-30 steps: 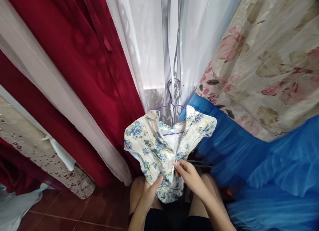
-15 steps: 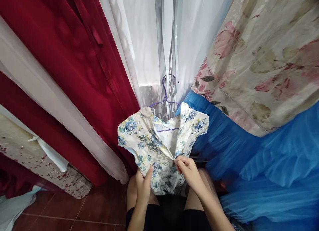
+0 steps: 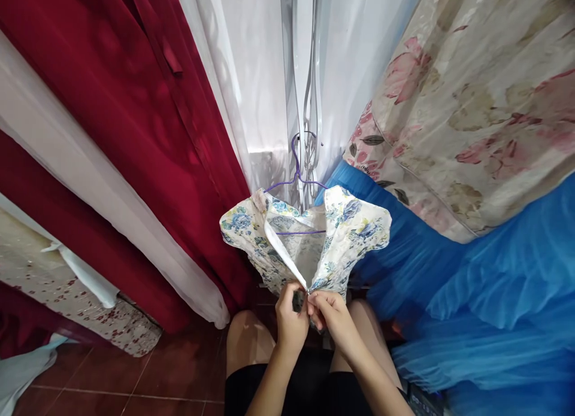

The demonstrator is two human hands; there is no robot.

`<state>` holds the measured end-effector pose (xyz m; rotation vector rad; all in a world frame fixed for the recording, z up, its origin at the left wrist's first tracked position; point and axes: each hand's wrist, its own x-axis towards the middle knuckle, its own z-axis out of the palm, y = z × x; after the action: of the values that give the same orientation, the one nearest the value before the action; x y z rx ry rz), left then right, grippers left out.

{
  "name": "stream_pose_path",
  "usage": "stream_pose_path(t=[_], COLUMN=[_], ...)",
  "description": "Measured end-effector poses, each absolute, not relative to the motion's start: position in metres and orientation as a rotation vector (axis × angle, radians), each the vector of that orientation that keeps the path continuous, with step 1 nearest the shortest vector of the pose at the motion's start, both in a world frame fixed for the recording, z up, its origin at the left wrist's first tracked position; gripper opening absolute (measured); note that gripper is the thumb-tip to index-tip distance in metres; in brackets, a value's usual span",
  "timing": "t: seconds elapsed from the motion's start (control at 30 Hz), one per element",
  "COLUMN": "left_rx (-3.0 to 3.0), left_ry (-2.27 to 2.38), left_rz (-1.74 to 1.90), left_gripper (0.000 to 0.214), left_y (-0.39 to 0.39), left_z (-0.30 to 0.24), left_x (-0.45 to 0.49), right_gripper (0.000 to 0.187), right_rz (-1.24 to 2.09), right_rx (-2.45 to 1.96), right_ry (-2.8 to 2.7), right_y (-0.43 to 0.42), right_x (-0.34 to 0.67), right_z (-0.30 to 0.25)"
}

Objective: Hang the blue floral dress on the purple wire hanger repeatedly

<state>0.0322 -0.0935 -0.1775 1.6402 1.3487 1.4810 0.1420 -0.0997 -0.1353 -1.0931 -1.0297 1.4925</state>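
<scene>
A small white dress with blue flowers (image 3: pixel 354 230) hangs on a purple wire hanger (image 3: pixel 294 164) straight ahead, its opening spread in a V. My left hand (image 3: pixel 290 320) and my right hand (image 3: pixel 330 317) meet at the bottom of that V. Both pinch the fabric edges together around a small dark spot where the two sides join. Below my hands are my bare knees and black shorts (image 3: pixel 309 392).
A dark red curtain (image 3: pixel 148 123) and a white sheer curtain (image 3: pixel 251 75) hang on the left. Blue tulle (image 3: pixel 471 296) and a cream floral fabric (image 3: pixel 476 105) crowd the right. Red floor tiles (image 3: pixel 148 374) lie below, with spotted cloth (image 3: pixel 67 296) at far left.
My left hand has come up from under the dress to meet my right hand at the base of the opening. The dress's lower part is now gathered behind my hands.
</scene>
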Motion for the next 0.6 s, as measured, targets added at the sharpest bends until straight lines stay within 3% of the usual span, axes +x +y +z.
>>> stream_pose_path(t=[0.23,0.6], left_rx=[1.690,1.719], left_ry=[1.294,1.323], left_rz=[1.513,1.603], left_gripper=[0.010,0.009], left_y=[-0.098,-0.096], left_z=[-0.176,-0.182], left_x=[0.025,0.023], right_gripper=[0.032,0.036], right_rz=[1.648,1.443], right_rx=[-1.048,-1.157], right_ry=[-0.919,-0.987], right_y=[-0.099,-0.109], right_x=[0.137,0.129], right_z=[-0.140,-0.142])
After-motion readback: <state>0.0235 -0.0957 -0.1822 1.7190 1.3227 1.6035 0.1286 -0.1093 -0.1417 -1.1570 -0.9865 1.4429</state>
